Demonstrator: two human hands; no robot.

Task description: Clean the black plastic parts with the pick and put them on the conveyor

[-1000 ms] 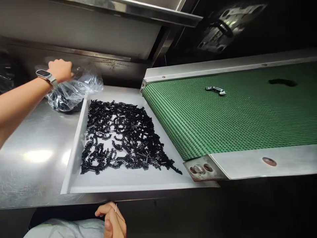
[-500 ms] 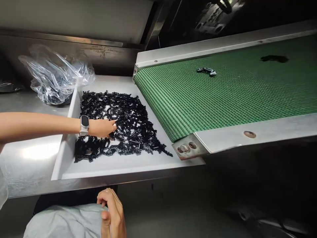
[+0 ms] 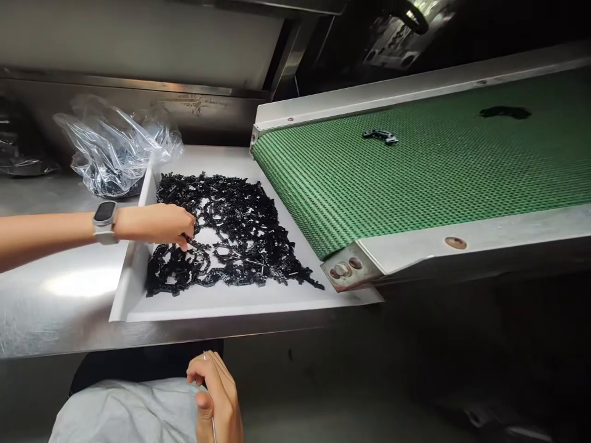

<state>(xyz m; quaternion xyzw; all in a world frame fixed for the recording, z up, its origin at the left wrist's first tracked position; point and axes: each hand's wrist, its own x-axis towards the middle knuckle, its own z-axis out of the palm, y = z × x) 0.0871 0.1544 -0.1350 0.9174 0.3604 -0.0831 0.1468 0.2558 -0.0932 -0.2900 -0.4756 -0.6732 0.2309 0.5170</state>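
My left hand, with a grey-strapped watch at the wrist, reaches over the white tray. Its fingers are closed on a small black plastic part, mostly hidden by the fingertips. Around and under it lies a loose layer of black plastic parts, with white tray floor showing through gaps. Below the table edge, by my lap, my right hand is closed with curled fingers around a thin metal rod; a short tip shows above the fingers.
A green conveyor belt ends over the tray's right side, carrying a black part and a darker one farther back. A clear plastic bag sits behind the tray's left wall on the metal table.
My left hand has drawn back leftward across the parts and now pinches one. My right hand keeps its grip by my lap. The view has shifted slightly.
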